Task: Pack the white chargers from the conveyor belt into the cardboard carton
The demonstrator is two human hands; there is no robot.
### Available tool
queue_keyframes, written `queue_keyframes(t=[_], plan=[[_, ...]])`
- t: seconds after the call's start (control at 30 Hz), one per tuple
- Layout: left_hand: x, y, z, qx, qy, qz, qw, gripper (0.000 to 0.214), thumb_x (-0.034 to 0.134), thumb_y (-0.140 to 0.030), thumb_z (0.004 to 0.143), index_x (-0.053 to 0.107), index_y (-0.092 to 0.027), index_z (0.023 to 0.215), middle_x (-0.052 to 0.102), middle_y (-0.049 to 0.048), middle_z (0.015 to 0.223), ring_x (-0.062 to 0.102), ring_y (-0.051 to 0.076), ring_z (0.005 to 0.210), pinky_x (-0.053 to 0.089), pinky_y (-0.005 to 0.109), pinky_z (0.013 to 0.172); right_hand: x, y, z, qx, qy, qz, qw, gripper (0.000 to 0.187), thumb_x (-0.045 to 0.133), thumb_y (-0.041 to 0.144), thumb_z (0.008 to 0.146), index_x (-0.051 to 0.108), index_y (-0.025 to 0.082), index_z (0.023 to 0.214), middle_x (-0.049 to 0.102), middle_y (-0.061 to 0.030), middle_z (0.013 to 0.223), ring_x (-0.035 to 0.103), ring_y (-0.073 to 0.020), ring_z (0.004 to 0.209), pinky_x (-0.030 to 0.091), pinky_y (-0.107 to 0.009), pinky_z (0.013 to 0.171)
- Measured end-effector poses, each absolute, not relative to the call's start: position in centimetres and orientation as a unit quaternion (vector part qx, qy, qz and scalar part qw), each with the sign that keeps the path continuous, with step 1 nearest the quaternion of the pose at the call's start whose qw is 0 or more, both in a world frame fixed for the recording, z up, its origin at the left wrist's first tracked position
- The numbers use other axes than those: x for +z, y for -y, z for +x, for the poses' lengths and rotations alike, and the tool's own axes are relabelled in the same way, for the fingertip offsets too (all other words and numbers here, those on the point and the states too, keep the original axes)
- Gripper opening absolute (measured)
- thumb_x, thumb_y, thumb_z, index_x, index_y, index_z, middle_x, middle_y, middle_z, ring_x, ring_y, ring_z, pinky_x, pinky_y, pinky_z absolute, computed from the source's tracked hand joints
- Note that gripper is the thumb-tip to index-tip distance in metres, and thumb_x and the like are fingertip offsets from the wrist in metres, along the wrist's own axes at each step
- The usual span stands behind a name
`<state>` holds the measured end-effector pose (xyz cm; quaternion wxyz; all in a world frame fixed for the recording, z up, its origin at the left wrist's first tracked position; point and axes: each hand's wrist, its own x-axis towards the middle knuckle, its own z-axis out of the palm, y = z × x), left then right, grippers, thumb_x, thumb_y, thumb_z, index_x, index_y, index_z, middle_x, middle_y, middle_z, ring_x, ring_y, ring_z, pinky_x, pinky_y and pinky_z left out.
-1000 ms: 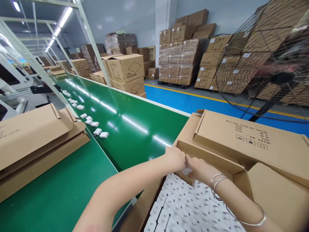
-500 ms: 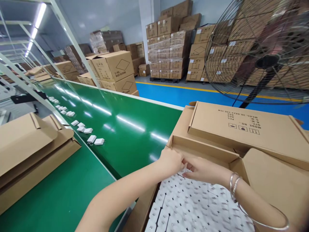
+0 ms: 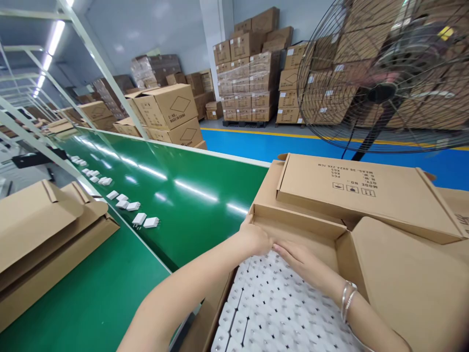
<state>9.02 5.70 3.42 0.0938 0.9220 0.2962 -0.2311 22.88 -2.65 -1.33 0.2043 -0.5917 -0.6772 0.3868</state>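
Note:
An open cardboard box (image 3: 300, 224) holds tightly packed rows of white plug adapters (image 3: 278, 303), with a bare strip of box floor at the far end. My left hand (image 3: 256, 239) is bent down at the box's far left corner, fingers curled at the end of the rows; anything in them is hidden. Beside it, my right hand (image 3: 298, 256), with bracelets on the wrist, lies over the far edge of the adapters. Its visible fingers are stretched toward the left hand and nearly touch it.
More white adapters (image 3: 151, 223) lie along the green conveyor belt (image 3: 198, 215). Folded cardboard boxes (image 3: 47, 220) stand at left. A closed carton (image 3: 362, 190) lies beyond the open box, with a large fan (image 3: 381, 93) behind. Stacked cartons (image 3: 249, 73) line the wall.
My right hand has gone from bent fingers at the adapters to straighter fingers laid along their far edge. My left hand stays at the corner. The view has shifted slightly.

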Motion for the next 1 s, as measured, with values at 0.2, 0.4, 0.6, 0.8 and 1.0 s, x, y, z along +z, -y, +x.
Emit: queue_keyframes(t=[0.2, 0.4, 0.6, 0.8, 1.0], plan=[[4.8, -5.6, 4.7, -0.068, -0.329, 0.926, 0.169, 0.04, 0.03, -0.013, 0.094, 0.059, -0.021, 0.121, 0.069, 0.0059, 0.118, 0.061, 0.02, 0.113, 0.03, 0.042, 0.112, -2.1, 3.0, 23.1, 0.366, 0.657, -0.621, 0.222, 0.043, 0.025, 0.049, 0.098, 0.061, 0.025, 0.096, 0.07, -0.0081, 0.102, 0.061, -0.0279, 0.11, 0.048, -0.045, 0.096], [4.4, -1.5, -4.7, -0.139, -0.495, 0.851, 0.107, 0.03, 0.041, -0.014, 0.083, 0.059, -0.016, 0.107, 0.067, 0.0111, 0.106, 0.061, 0.026, 0.102, 0.048, 0.039, 0.089, -2.4, 3.0, 23.3, 0.347, 0.654, -0.64, 0.206, 0.044, 0.026, 0.049, 0.097, 0.061, 0.026, 0.083, 0.071, -0.0072, 0.092, 0.061, -0.0297, 0.11, 0.048, -0.044, 0.094], [0.9, 1.0, -6.3, -0.222, -0.545, 0.799, 0.122, 0.029, 0.062, -0.015, 0.068, 0.059, -0.015, 0.097, 0.067, 0.0121, 0.096, 0.065, 0.03, 0.094, 0.052, 0.038, 0.081, -1.9, 1.7, 21.5, 0.313, 0.679, -0.633, 0.201, 0.047, 0.021, 0.049, 0.098, 0.061, 0.025, 0.094, 0.069, -0.0092, 0.102, 0.062, -0.0272, 0.102, 0.049, -0.043, 0.091], [1.9, 1.6, -5.6, -0.065, -0.55, 0.825, 0.112, 0.034, 0.054, -0.011, 0.072, 0.056, -0.019, 0.105, 0.068, 0.0098, 0.106, 0.064, 0.027, 0.102, 0.054, 0.035, 0.082, -2.3, -0.3, 18.4, 0.282, 0.708, -0.619, 0.187, 0.051, 0.026, 0.052, 0.098, 0.064, 0.022, 0.08, 0.069, -0.0122, 0.097, 0.062, -0.0286, 0.101, 0.048, -0.045, 0.093], [3.5, 5.2, -5.2, 0.354, -0.263, 0.888, 0.127, 0.043, 0.054, -0.011, 0.07, 0.051, -0.02, 0.112, 0.071, 0.0074, 0.096, 0.068, 0.021, 0.085, 0.059, 0.03, 0.073, -1.6, 2.8, 16.8, 0.26, 0.739, -0.583, 0.216, 0.035, 0.033, 0.034, 0.098, 0.058, 0.022, 0.12, 0.061, -0.0124, 0.131, 0.055, -0.027, 0.122, 0.046, -0.048, 0.104]])
